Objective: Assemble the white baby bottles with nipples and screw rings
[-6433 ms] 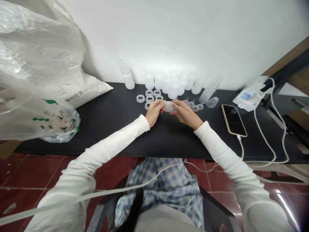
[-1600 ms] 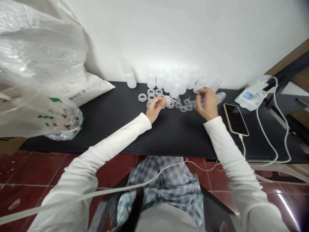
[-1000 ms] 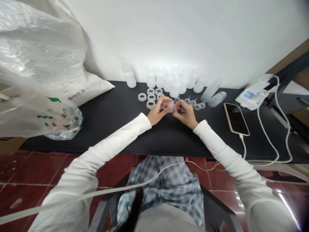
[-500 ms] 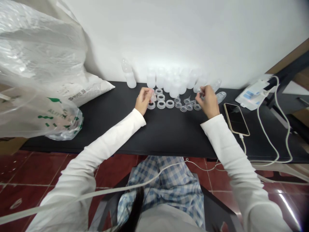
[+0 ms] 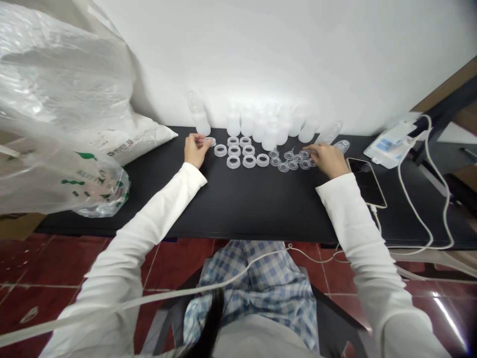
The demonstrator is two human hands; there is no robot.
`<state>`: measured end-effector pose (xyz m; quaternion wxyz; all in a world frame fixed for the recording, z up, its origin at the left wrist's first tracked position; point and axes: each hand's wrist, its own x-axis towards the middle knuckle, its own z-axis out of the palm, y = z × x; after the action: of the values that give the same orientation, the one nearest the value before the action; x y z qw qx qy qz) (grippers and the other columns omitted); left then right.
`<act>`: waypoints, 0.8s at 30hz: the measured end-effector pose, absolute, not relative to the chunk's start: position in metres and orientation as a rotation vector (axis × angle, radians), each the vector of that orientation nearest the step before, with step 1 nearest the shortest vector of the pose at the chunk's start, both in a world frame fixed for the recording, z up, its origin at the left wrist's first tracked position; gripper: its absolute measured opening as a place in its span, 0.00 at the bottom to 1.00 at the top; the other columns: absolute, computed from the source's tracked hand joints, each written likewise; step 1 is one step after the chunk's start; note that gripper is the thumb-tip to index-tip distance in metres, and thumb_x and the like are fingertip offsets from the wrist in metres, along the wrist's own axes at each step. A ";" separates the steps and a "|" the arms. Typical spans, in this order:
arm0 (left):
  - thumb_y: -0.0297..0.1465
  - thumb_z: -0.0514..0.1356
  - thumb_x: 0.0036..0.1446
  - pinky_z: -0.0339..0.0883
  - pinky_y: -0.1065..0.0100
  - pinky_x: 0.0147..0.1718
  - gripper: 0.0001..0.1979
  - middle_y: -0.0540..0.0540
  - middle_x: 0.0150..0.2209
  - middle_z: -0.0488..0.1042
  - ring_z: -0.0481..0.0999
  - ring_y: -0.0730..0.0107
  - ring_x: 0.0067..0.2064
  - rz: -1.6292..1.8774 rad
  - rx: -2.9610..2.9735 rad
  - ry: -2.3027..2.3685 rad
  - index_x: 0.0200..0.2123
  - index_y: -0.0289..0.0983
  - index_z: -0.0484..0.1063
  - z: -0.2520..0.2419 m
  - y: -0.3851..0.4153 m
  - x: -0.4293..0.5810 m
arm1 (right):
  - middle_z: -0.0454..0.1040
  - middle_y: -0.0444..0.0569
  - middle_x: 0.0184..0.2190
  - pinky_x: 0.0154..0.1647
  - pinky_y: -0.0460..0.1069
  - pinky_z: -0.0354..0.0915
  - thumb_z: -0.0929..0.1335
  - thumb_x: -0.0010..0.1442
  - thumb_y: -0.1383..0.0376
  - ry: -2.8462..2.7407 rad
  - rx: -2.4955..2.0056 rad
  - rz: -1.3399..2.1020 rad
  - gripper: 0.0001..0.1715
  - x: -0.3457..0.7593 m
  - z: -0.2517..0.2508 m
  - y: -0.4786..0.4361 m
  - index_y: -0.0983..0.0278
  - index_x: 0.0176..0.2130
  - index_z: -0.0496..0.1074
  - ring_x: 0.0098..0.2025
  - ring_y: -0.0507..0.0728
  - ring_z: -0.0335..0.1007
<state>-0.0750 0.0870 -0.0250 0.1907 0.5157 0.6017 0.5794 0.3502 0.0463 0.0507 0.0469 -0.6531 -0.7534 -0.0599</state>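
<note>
In the head view my left hand (image 5: 195, 150) pinches a translucent screw ring (image 5: 210, 141) at the left end of a group of several such rings (image 5: 233, 161). Just behind this hand a milky baby bottle (image 5: 201, 123) with a clear domed cover stands by the wall. My right hand (image 5: 329, 158) is over the right edge of a cluster of clear bottle nipples (image 5: 292, 165). Its fingertips are closed on a nipple (image 5: 304, 154), partly hidden by the fingers. Several milky bottles (image 5: 269, 135) stand close together behind the rings and nipples.
Clear domed covers (image 5: 329, 133) lie right of the bottles. Beyond my right wrist are a charging phone (image 5: 366, 183), a white power strip (image 5: 389, 144) and loose cables. Large plastic bags (image 5: 67, 99) crowd the left. A white cord (image 5: 231, 279) crosses above my lap.
My left hand has moved left from the ring group to near the lone bottle, holding a ring. The right hand has come down slightly to the right edge of the nipples.
</note>
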 end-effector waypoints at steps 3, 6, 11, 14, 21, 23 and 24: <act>0.30 0.69 0.53 0.74 0.60 0.53 0.11 0.45 0.43 0.71 0.78 0.65 0.46 1.477 1.537 1.748 0.38 0.38 0.71 -0.023 0.086 -0.073 | 0.79 0.58 0.46 0.40 0.54 0.60 0.59 0.69 0.64 -2.304 -1.974 -0.228 0.26 0.350 0.051 0.045 0.58 0.60 0.75 0.42 0.64 0.74; 0.29 0.68 0.53 0.73 0.56 0.55 0.10 0.43 0.44 0.72 0.78 0.61 0.49 1.357 1.633 1.783 0.38 0.37 0.71 -0.023 0.084 -0.072 | 0.79 0.57 0.43 0.40 0.54 0.60 0.60 0.69 0.63 -2.277 -1.946 -0.266 0.26 0.350 0.051 0.043 0.57 0.62 0.73 0.40 0.63 0.73; 0.31 0.67 0.56 0.70 0.51 0.59 0.16 0.37 0.53 0.68 0.75 0.54 0.54 1.449 1.639 1.852 0.46 0.37 0.69 -0.027 0.091 -0.077 | 0.76 0.58 0.44 0.39 0.55 0.59 0.58 0.70 0.62 -2.125 -1.914 -0.428 0.26 0.346 0.054 0.041 0.58 0.61 0.72 0.38 0.63 0.72; 0.26 0.68 0.51 0.63 0.52 0.66 0.27 0.31 0.60 0.63 0.66 0.50 0.65 1.589 1.578 1.950 0.53 0.34 0.63 -0.028 0.105 -0.079 | 0.75 0.58 0.44 0.41 0.56 0.60 0.58 0.70 0.63 -2.025 -1.817 -0.520 0.25 0.342 0.054 0.042 0.61 0.59 0.73 0.39 0.63 0.71; 0.33 0.70 0.52 0.54 0.46 0.69 0.38 0.27 0.62 0.65 0.63 0.43 0.69 1.459 1.434 2.123 0.61 0.31 0.56 -0.012 0.134 -0.066 | 0.74 0.55 0.39 0.46 0.58 0.61 0.58 0.68 0.66 -1.990 -1.536 -0.522 0.19 0.326 0.041 0.045 0.63 0.49 0.74 0.43 0.64 0.71; 0.32 0.70 0.52 0.57 0.43 0.67 0.32 0.31 0.56 0.72 0.69 0.42 0.64 1.373 1.398 2.160 0.57 0.33 0.60 -0.011 0.138 -0.065 | 0.74 0.55 0.38 0.46 0.58 0.61 0.58 0.68 0.66 -2.029 -1.457 -0.489 0.19 0.320 0.035 0.045 0.64 0.49 0.74 0.43 0.64 0.71; 0.31 0.69 0.52 0.58 0.43 0.66 0.30 0.33 0.54 0.73 0.71 0.43 0.62 1.375 1.381 2.162 0.55 0.35 0.62 -0.011 0.139 -0.066 | 0.74 0.55 0.37 0.46 0.58 0.61 0.58 0.68 0.66 -2.052 -1.415 -0.465 0.19 0.316 0.032 0.044 0.64 0.50 0.73 0.42 0.64 0.71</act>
<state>-0.0663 0.1387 -0.0112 0.1151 0.4712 0.7379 0.4693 0.3163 0.0445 0.0320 0.2985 -0.5326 -0.7724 -0.1752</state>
